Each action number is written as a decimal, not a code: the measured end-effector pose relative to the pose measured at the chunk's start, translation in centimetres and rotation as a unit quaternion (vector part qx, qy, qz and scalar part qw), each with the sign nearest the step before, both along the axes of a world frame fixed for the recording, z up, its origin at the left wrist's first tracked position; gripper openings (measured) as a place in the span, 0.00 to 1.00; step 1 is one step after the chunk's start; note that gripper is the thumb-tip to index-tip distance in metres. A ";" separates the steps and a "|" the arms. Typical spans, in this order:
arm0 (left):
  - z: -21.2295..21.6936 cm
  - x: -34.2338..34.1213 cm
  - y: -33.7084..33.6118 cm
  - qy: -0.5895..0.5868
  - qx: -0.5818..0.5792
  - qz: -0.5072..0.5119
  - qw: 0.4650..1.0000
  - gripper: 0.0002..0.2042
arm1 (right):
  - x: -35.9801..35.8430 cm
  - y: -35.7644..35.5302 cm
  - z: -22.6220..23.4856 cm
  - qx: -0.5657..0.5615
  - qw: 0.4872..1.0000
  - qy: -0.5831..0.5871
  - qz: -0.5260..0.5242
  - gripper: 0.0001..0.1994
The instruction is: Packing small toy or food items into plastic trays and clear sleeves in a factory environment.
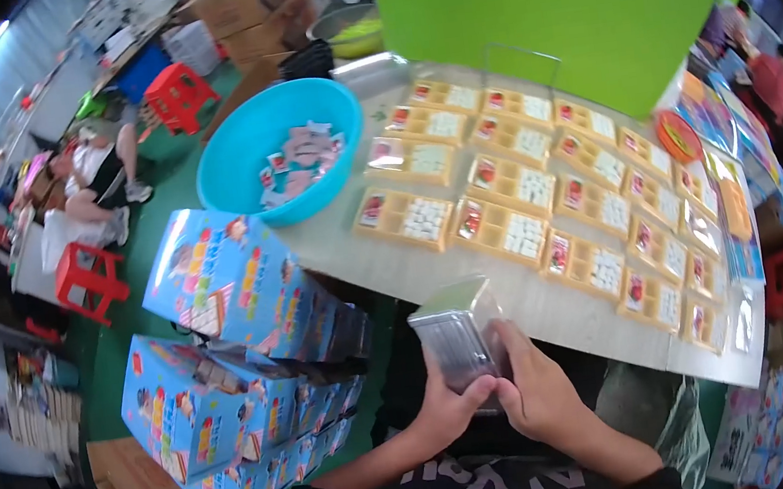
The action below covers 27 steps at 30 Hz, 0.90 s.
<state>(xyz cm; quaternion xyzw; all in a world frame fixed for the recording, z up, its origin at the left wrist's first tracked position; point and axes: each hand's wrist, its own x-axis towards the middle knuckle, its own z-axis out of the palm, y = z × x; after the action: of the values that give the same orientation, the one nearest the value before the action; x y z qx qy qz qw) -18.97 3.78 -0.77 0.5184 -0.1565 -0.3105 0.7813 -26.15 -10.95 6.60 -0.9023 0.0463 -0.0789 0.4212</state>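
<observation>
At six o'clock, left hand (445,404) and right hand (536,388) clasp a clear-wrapped box (459,334), fingers curled tight, seemingly mid-wrapping; next, I judge, a steady turn.

Box (456,334) in hands: silvery grey, glossy. Trays (502,187): yellow, white and red contents. Basin (247,145): turquoise. Cartons (230,284): blue, multicoloured print. Stools (88,277): red. Board (558,9): lime green. Tabletop (383,255): pale grey. Floor (118,327): green.

blue basin (243,145), yellow trays (507,230), red stools (88,277)
</observation>
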 end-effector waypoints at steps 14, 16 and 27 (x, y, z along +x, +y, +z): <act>-0.6 0.0 -0.2 0.006 0.001 0.040 0.999 0.34 | 1.0 1.2 -0.5 -0.095 0.994 -0.042 -0.022 0.25; -0.2 0.0 -0.5 0.018 0.001 0.047 0.999 0.34 | 1.1 1.1 -0.5 -0.088 0.995 -0.039 -0.022 0.25; 0.4 0.5 -1.0 0.020 -0.043 0.046 0.998 0.37 | 1.2 0.1 1.0 -0.048 0.998 -0.027 -0.021 0.24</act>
<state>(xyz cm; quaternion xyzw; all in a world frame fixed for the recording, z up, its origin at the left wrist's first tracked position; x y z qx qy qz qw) -18.44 2.78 -0.42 0.4849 -0.1304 -0.2777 0.8190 -24.91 -10.83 7.62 -0.9178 0.0496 -0.1143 0.3769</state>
